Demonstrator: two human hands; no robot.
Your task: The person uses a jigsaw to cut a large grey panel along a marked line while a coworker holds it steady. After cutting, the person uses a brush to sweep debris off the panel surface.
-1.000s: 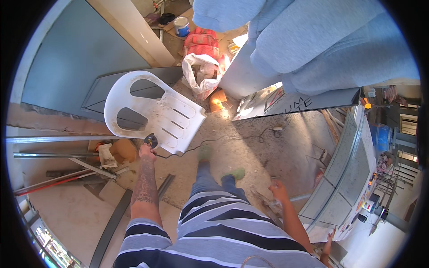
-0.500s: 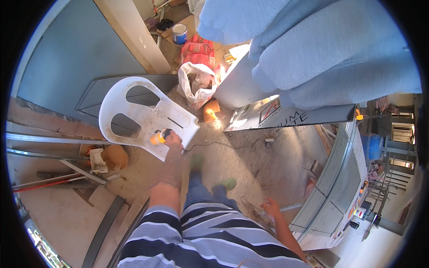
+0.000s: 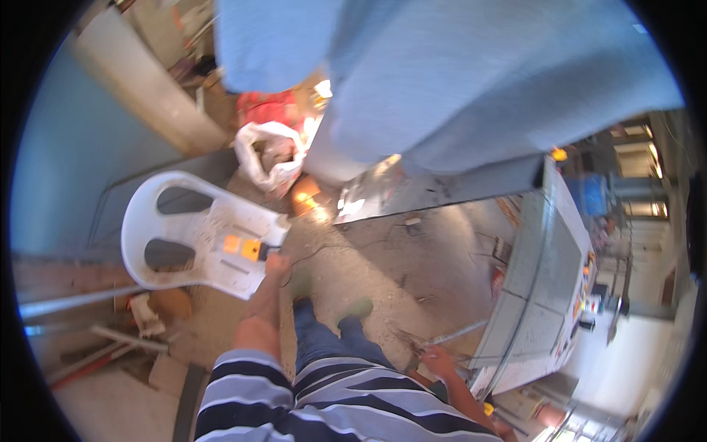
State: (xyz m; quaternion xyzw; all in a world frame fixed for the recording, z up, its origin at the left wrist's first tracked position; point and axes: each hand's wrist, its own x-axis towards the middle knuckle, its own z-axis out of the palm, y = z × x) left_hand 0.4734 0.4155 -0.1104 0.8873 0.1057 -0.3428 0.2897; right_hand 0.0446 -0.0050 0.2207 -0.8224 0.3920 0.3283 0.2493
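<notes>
Plainly, two bare hands are in view, and only the left one shows a held thing. The fingers of the left hand point(image 3: 275, 264) are closed around the dark end of one orange-yellow and black tool point(image 3: 252, 250), which points leftward from them, over the seat of one white plastic chair point(image 3: 239, 210); whether tool and seat touch cannot be told. One thin cord point(image 3: 328, 249) runs over the floor to the right of these fingers.

The left forearm reaches forward from a striped sleeve. The right arm slants in from the lower edge, with the right hand point(image 3: 437, 361) low beside the waist; whether its fingers grip anything cannot be made out.

Beyond the left fingers stand one white sack point(image 3: 258, 177), one red bag point(image 3: 266, 109) behind it, and one orange pipe elbow point(image 3: 305, 197). To the right of the right fingers stretches one long grey worktop point(image 3: 541, 291). Ahead of them, one panel point(image 3: 449, 193) bears dark marks, too blurred to read.
</notes>
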